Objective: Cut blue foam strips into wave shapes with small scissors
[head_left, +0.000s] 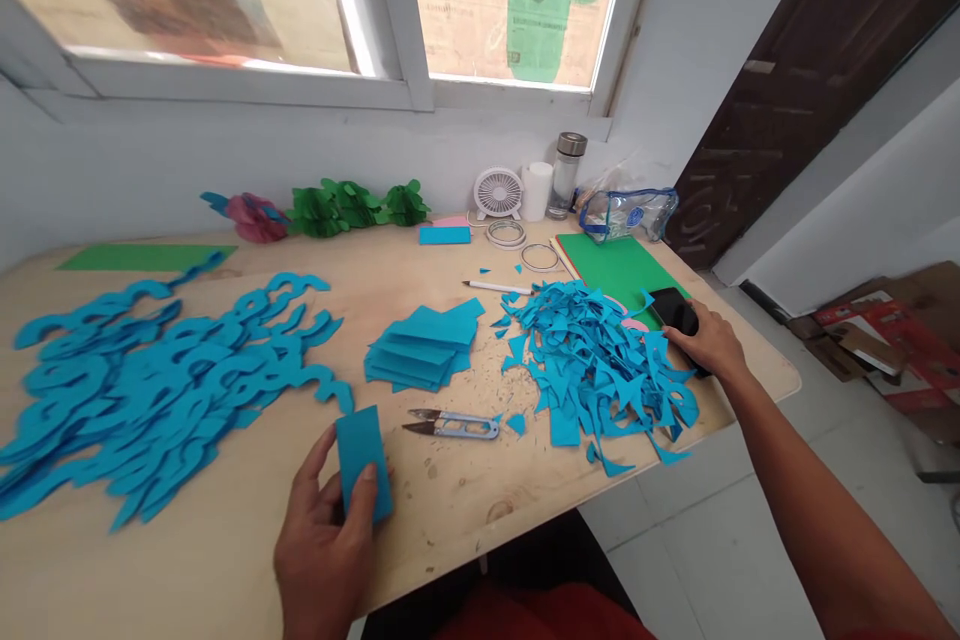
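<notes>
My left hand is closed round a small blue folded paper, thumb across its front, near the table's front edge. At the table's right side my right hand grips a black smartphone beside a heap of blue paper scraps. Thread snips lie between the hands, blades pointing left. Behind them is a loose stack of blue paper pieces. Wavy blue paper cutouts cover the left part of the table, one end reaching close to the paper in my left hand.
A white pen, tape rings, a small fan, a glass bottle and a clear pouch stand or lie toward the back. Green paper lies behind the scraps. Paper flowers line the wall. Cardboard boxes sit on the floor at right.
</notes>
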`<state>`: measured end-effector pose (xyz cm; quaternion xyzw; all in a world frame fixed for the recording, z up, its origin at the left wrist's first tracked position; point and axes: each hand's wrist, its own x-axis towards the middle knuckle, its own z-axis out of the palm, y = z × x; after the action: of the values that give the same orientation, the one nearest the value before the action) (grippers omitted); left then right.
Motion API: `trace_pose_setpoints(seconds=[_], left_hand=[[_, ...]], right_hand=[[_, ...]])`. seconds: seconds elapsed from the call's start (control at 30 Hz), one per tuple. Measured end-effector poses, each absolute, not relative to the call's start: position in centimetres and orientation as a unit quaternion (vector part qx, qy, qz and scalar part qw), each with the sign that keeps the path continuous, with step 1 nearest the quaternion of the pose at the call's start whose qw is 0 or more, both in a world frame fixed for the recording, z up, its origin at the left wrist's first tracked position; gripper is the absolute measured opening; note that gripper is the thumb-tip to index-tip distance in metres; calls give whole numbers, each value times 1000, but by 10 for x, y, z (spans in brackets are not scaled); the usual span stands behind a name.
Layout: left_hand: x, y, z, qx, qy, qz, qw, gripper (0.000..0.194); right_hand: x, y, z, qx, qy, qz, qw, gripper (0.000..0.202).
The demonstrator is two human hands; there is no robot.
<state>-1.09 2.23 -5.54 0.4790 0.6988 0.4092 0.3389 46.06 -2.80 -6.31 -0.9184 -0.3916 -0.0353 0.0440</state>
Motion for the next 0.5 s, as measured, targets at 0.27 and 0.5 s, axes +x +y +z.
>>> trace_pose_setpoints(seconds=[0.27,0.5], left_hand=[[-16,26,-61,479,707,386,350,71],[-17,26,-66,483,714,383,332,72]], right_hand=[[454,-27,-59,-904,-419,-82,23,68],[455,-34,-62,-896,-432,-85,49,66]])
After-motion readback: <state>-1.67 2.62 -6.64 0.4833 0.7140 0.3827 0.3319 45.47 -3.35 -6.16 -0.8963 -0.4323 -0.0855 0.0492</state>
